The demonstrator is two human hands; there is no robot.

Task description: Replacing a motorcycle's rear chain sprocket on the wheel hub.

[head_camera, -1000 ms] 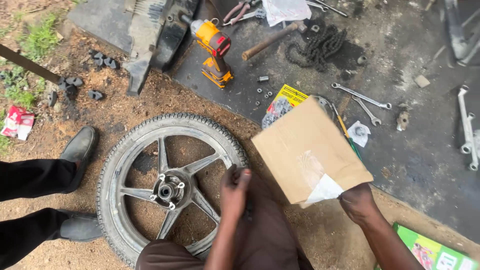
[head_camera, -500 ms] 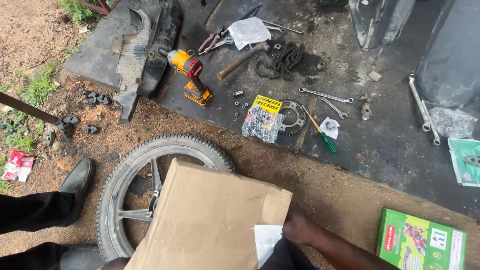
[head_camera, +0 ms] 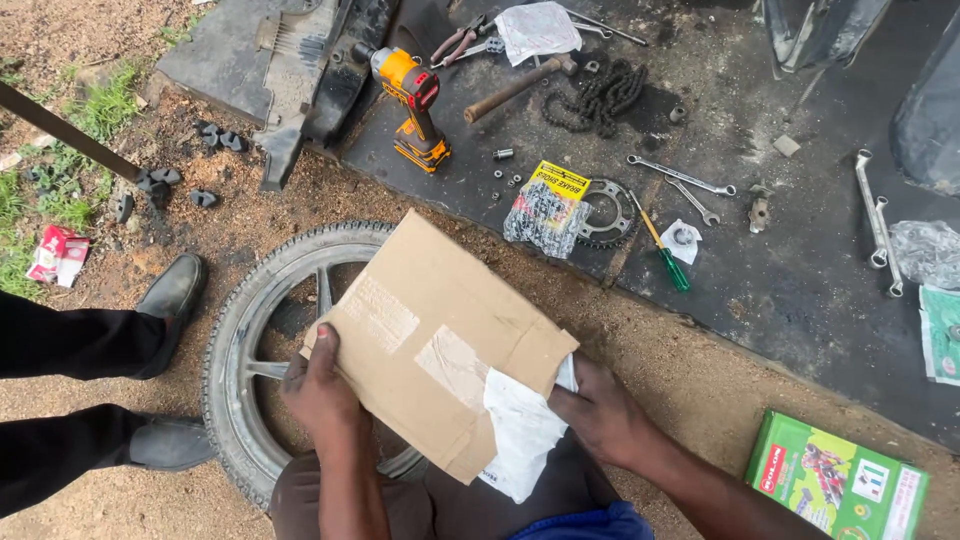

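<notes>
Evidently the flattened cardboard box (head_camera: 440, 340) is held level over the spoked motorcycle wheel (head_camera: 250, 340) lying on the dirt, the left hand (head_camera: 320, 385) gripping its near-left edge with the thumb on top and the fingers curled beneath, while the right hand (head_camera: 598, 408) pinches the right corner together with a white paper sheet (head_camera: 520, 435) hanging from it. Much of the wheel, hub included, is hidden under the cardboard, the right fingertips are tucked out of sight, and a standing person's dark trousers and shoes (head_camera: 175, 290) are cut off at left.
</notes>
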